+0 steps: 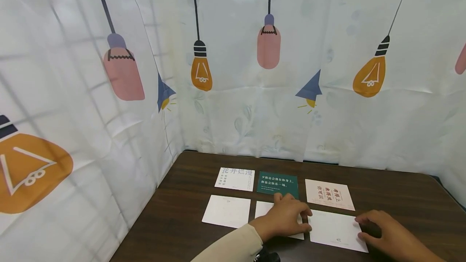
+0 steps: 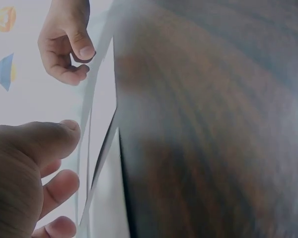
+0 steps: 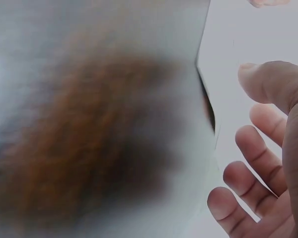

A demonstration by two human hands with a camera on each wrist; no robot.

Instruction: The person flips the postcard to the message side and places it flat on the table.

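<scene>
- Head view: the left hand (image 1: 284, 218) arches over the front middle card (image 1: 263, 208), thumb and fingers parted, tips by the left edge of the front right card (image 1: 336, 230).
- Head view: the right hand (image 1: 387, 233) is at that card's right edge, thumb and forefinger apart; whether either hand's tips touch it, I cannot tell. The green card (image 1: 278, 186) lies just beyond the left fingers.
- Left wrist view: a gap separates left thumb from fingers; white cards (image 2: 103, 94) lie just beside the tips.
- Right wrist view: the right fingers are spread, the thumb clear of them.
</scene>
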